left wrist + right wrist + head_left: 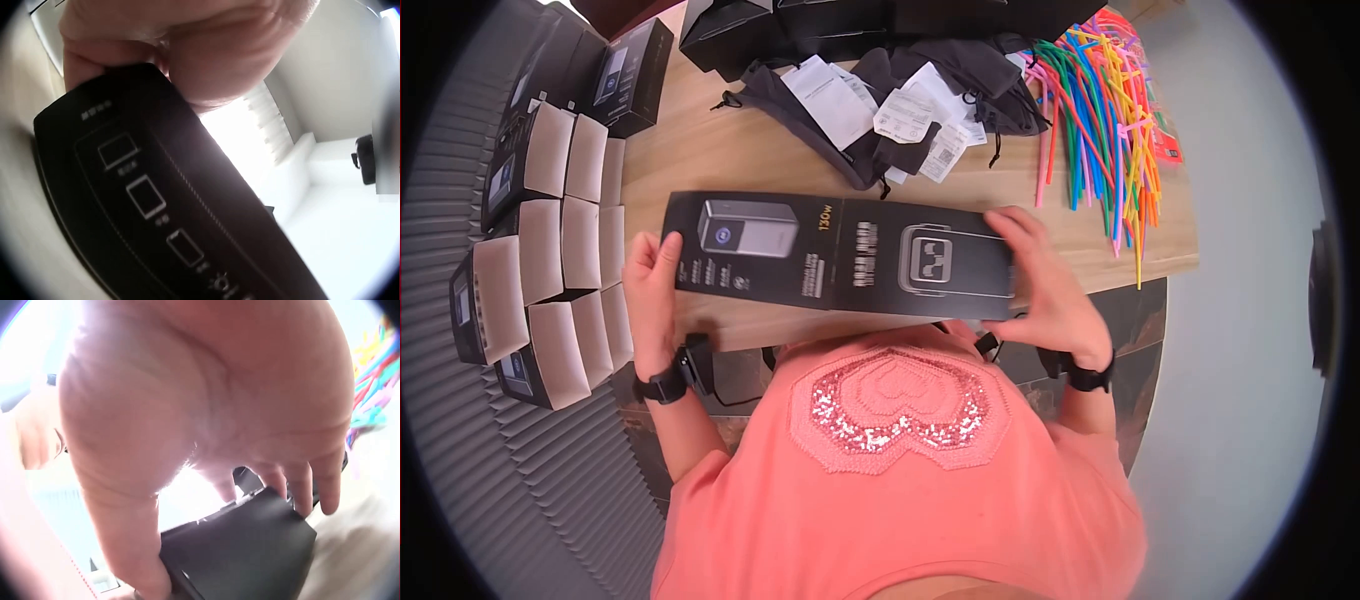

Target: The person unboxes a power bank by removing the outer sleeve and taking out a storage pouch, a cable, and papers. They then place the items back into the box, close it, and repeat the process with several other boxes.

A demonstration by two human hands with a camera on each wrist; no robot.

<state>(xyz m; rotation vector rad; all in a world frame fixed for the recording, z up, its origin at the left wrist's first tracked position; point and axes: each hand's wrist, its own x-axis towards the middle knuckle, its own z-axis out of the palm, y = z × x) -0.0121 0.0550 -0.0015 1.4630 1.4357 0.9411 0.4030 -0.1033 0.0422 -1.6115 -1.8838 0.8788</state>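
Observation:
A long black printed carton lies across both hands over the near part of the wooden table, showing a device picture, "130W" and a second picture. At its left end the left hand grips the edge, thumb on the printed face. The right hand spans the right end, thumb at the near edge and fingers at the far edge. In the left wrist view the carton's side shows small white icons below the hand. In the right wrist view, a black end panel sits between thumb and fingers.
Stacked boxes with pale ends stand at the left, another black box behind them. Dark pouches with white paper slips lie beyond the carton. Colourful long balloons hang over the table's right side. Black boxes line the far edge.

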